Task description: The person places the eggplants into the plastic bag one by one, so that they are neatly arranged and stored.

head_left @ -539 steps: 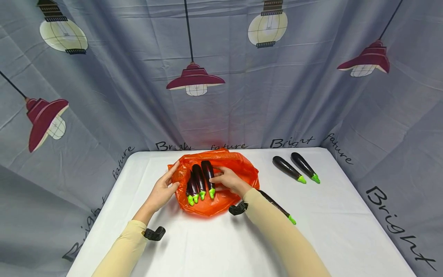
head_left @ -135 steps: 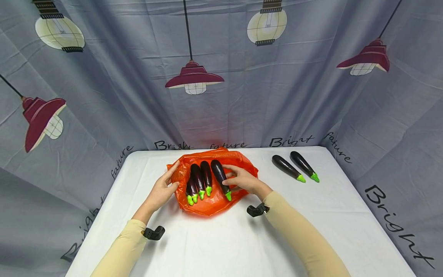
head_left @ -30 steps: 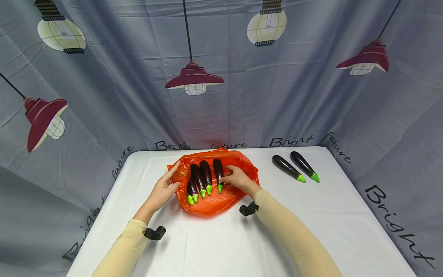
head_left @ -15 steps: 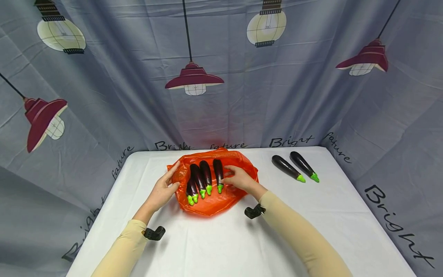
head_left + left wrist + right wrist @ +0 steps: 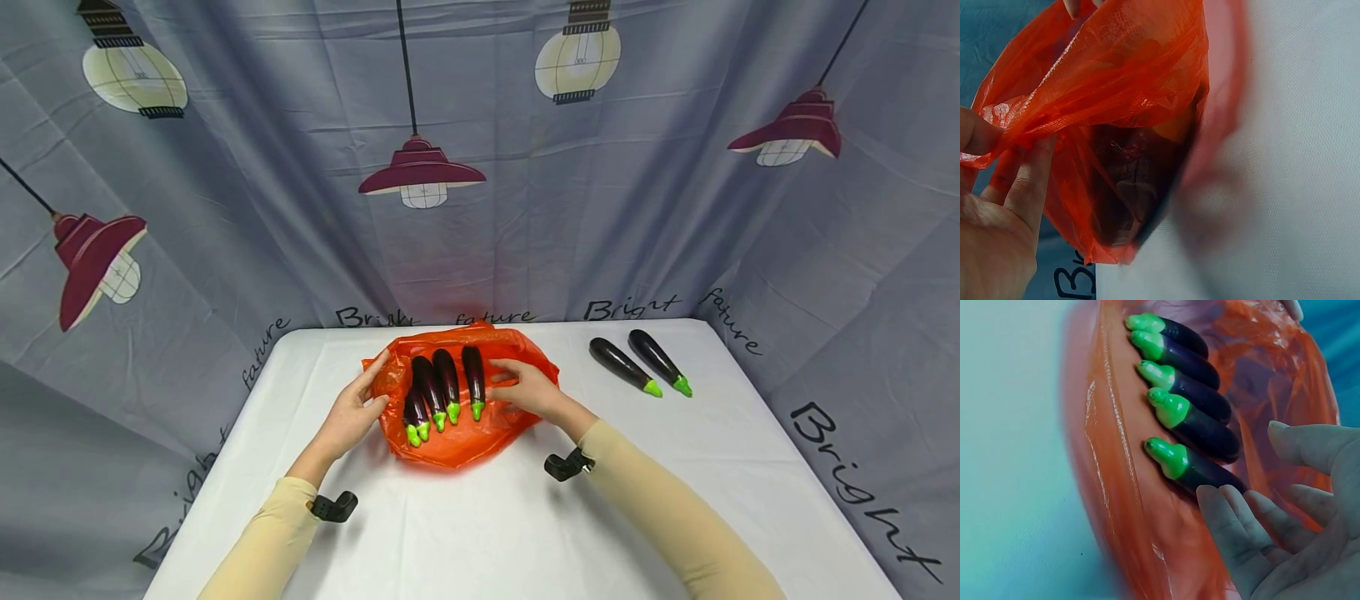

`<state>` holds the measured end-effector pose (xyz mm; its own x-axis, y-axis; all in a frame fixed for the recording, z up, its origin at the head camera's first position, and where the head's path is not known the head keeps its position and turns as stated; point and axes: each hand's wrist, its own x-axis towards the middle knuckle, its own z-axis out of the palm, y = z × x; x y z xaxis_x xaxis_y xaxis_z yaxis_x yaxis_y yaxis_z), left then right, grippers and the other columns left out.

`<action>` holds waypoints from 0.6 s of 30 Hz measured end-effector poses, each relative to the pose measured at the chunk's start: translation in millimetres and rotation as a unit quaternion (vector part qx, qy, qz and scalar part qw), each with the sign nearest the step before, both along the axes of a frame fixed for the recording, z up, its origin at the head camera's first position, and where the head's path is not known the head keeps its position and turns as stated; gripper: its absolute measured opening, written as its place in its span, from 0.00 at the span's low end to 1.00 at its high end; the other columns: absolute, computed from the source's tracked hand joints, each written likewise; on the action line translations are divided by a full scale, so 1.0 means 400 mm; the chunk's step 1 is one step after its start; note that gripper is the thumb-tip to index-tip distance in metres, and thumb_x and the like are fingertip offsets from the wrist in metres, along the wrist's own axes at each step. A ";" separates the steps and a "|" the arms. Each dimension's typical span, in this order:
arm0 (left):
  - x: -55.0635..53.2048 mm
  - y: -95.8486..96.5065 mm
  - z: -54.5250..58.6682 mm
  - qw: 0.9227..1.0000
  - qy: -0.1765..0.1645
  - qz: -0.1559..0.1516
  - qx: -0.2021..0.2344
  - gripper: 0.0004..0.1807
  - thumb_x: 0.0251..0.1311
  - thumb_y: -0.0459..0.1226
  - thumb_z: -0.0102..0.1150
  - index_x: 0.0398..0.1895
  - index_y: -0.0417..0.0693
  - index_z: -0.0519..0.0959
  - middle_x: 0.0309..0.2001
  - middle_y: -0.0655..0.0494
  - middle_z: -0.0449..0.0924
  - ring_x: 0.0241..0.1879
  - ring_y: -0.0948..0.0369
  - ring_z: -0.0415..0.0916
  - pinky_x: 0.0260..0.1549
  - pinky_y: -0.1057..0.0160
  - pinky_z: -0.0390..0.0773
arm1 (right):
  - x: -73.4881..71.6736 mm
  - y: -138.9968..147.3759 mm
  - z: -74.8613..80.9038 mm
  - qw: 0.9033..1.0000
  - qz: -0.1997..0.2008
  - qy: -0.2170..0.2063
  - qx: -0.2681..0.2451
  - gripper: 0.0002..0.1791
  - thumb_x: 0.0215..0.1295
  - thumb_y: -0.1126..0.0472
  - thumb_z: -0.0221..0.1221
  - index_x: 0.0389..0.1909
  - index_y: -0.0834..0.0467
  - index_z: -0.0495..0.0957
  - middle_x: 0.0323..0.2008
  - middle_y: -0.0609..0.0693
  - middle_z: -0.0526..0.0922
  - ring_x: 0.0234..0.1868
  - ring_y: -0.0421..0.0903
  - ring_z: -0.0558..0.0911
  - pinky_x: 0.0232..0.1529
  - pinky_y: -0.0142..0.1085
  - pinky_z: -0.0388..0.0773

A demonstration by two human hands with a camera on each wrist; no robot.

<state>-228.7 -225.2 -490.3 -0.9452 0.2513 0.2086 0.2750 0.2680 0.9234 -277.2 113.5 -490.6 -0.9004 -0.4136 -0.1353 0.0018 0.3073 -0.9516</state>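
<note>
An orange plastic bag (image 5: 457,454) lies on the table with its mouth spread wide. Several dark purple eggplants (image 5: 1204,428) with green stem ends lie side by side in it. My left hand (image 5: 352,417) pinches the bag's left rim between thumb and fingers, as the left wrist view shows. Over the right part of the bag is my right hand (image 5: 528,390), fingers spread and loosely bent, holding nothing. Nearest to it is the rightmost eggplant (image 5: 474,379), which stands slightly apart from the others. In the right wrist view the fingertips overlap that eggplant's dark end; contact is unclear.
Two more eggplants, one on the left (image 5: 622,364) and one on the right (image 5: 658,360), lie on the white table (image 5: 465,542) at its back right. A grey printed curtain (image 5: 480,250) closes off the back and sides.
An eggplant from the table's right front is now in the bag, set down upright beside the row. My right hand has let go of it and drawn back right. The left hand keeps its place.
</note>
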 end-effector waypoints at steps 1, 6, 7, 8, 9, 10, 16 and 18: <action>0.001 0.000 0.001 1.000 -0.001 0.001 -0.001 0.40 0.69 0.24 0.51 0.82 0.55 0.56 0.81 0.54 0.52 0.74 0.46 0.59 0.63 0.65 0.69 | 0.003 0.005 0.002 1.000 0.000 0.004 0.001 0.40 0.65 0.61 0.69 0.75 0.62 0.65 0.63 0.68 0.75 0.51 0.64 0.84 0.47 0.50 0.85; 0.002 -0.001 0.002 1.000 -0.001 0.001 -0.003 0.39 0.70 0.25 0.52 0.82 0.55 0.56 0.81 0.54 0.52 0.74 0.46 0.59 0.65 0.58 0.67 | 0.017 0.036 0.013 1.000 0.002 0.017 0.000 0.38 0.64 0.61 0.69 0.74 0.60 0.68 0.63 0.69 0.75 0.50 0.63 0.84 0.49 0.49 0.84; 0.001 -0.001 0.002 1.000 -0.002 0.000 -0.002 0.39 0.71 0.25 0.52 0.82 0.55 0.56 0.81 0.54 0.52 0.74 0.46 0.59 0.64 0.60 0.68 | 0.019 0.043 0.014 1.000 0.001 0.015 -0.003 0.37 0.64 0.62 0.69 0.74 0.61 0.68 0.63 0.69 0.75 0.50 0.63 0.84 0.49 0.50 0.84; 0.000 -0.001 0.002 1.000 -0.001 0.000 -0.001 0.39 0.71 0.25 0.52 0.82 0.55 0.56 0.81 0.54 0.52 0.74 0.46 0.59 0.64 0.62 0.68 | 0.021 0.050 0.015 1.000 0.001 0.016 -0.004 0.37 0.64 0.63 0.68 0.73 0.62 0.67 0.63 0.69 0.74 0.50 0.64 0.84 0.50 0.51 0.84; 0.000 -0.001 0.001 1.000 -0.003 0.000 0.001 0.39 0.71 0.26 0.52 0.82 0.56 0.56 0.81 0.55 0.52 0.74 0.47 0.59 0.62 0.65 0.69 | 0.023 0.057 0.016 1.000 0.000 0.018 -0.002 0.37 0.64 0.63 0.68 0.74 0.62 0.67 0.63 0.69 0.74 0.50 0.64 0.84 0.50 0.52 0.83; -0.001 -0.001 0.001 1.000 -0.003 -0.001 0.002 0.39 0.71 0.26 0.52 0.82 0.56 0.56 0.81 0.54 0.52 0.74 0.46 0.60 0.61 0.68 0.69 | 0.024 0.065 0.015 1.000 0.000 0.021 0.001 0.37 0.64 0.64 0.68 0.73 0.63 0.67 0.63 0.70 0.74 0.50 0.64 0.84 0.50 0.52 0.83; -0.003 0.000 -0.002 1.000 -0.003 -0.001 0.002 0.39 0.72 0.26 0.52 0.82 0.56 0.56 0.81 0.53 0.51 0.73 0.45 0.60 0.57 0.74 0.70 | 0.035 0.115 0.016 0.999 -0.008 0.028 0.013 0.37 0.64 0.63 0.69 0.73 0.63 0.68 0.62 0.69 0.75 0.48 0.62 0.84 0.51 0.54 0.82; -0.002 0.001 -0.002 1.000 -0.003 -0.001 0.001 0.39 0.72 0.26 0.52 0.82 0.56 0.56 0.81 0.53 0.51 0.73 0.45 0.60 0.57 0.74 0.70 | 0.040 0.131 0.020 0.999 -0.011 0.029 0.015 0.37 0.64 0.62 0.69 0.73 0.62 0.68 0.63 0.69 0.74 0.49 0.61 0.84 0.51 0.55 0.82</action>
